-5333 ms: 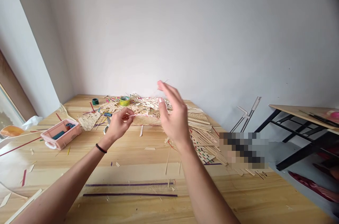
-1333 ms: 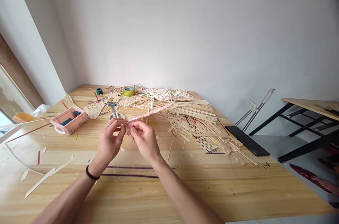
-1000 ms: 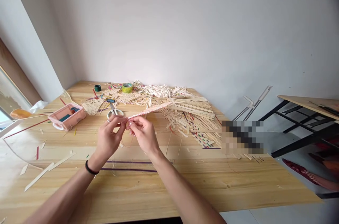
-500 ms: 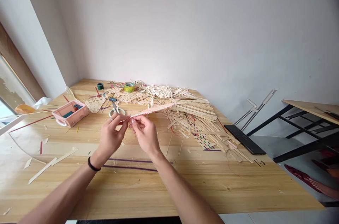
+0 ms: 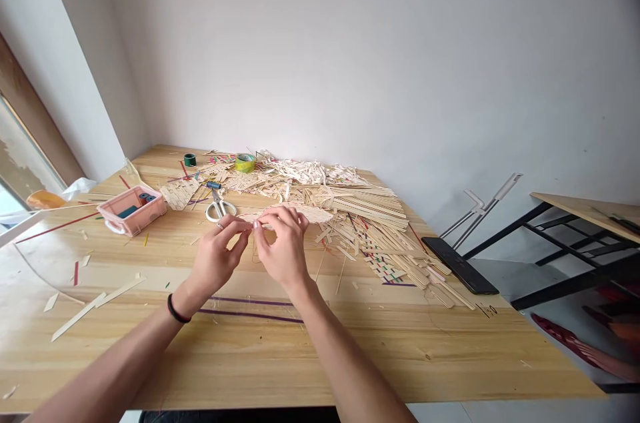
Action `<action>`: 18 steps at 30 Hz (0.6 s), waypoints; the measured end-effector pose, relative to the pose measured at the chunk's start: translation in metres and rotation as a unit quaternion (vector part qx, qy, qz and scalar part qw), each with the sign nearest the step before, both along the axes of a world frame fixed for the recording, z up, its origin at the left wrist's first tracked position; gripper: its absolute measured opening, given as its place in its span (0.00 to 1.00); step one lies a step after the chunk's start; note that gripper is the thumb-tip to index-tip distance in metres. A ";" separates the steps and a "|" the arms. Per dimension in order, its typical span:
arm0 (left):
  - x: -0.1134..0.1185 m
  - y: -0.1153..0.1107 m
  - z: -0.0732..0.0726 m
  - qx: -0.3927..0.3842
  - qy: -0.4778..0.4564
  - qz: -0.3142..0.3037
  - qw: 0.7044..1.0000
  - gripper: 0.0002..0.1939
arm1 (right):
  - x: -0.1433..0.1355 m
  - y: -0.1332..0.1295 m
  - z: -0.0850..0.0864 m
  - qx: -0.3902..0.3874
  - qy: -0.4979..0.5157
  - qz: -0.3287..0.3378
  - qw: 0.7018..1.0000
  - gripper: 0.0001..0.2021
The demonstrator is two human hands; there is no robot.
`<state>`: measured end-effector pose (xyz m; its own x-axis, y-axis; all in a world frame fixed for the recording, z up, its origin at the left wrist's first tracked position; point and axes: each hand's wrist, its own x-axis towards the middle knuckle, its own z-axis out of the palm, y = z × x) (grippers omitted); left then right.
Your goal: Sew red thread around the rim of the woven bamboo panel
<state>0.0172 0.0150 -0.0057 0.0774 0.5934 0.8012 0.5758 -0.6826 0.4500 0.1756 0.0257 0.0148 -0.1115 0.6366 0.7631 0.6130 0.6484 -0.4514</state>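
Note:
Over the middle of the table, my left hand (image 5: 216,257) and my right hand (image 5: 284,248) meet fingertip to fingertip, both closed in a pinch. Between them they grip the near end of a pale woven strip piece (image 5: 316,213), which stretches away to the right behind my right hand. A thin thread (image 5: 254,251) hangs below the fingertips. Whether a needle is in the pinch is too small to tell. White-handled scissors (image 5: 218,211) lie just beyond my left hand, with a blue thread spool (image 5: 214,185) by their blades.
A pink basket (image 5: 134,226) with thread spools stands left. Yellow tape (image 5: 245,163) and a green roll (image 5: 189,160) sit at the back. Heaped pale strips (image 5: 370,206) spread right, near a colourful woven piece (image 5: 383,268) and a black stand base (image 5: 460,265). Purple strips (image 5: 250,315) lie in front.
The woven piece has turned from nearly edge-on to showing more of its flat face. My right hand has rolled over, its fingers now covering more of the piece; my left hand stays close by.

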 end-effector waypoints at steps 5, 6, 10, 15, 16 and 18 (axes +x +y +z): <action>-0.002 0.000 0.003 0.011 0.011 -0.007 1.000 0.06 | 0.002 0.002 0.001 -0.031 0.046 0.053 0.997 0.07; -0.002 0.000 0.004 0.014 0.014 -0.007 1.000 0.06 | 0.001 0.002 0.002 -0.030 0.057 0.062 0.996 0.08; -0.001 -0.001 0.005 0.026 0.029 -0.006 0.999 0.07 | 0.000 0.001 0.003 -0.028 0.107 0.082 0.991 0.09; -0.001 0.000 0.001 0.029 0.044 -0.009 0.999 0.06 | 0.007 0.004 0.006 -0.059 0.184 0.065 0.979 0.12; -0.001 0.001 0.000 0.032 0.045 -0.009 0.998 0.06 | 0.010 0.007 0.005 -0.079 0.219 0.067 0.970 0.13; -0.002 0.002 -0.001 0.038 0.046 -0.006 0.998 0.06 | 0.017 0.017 0.004 -0.118 0.300 0.076 0.944 0.16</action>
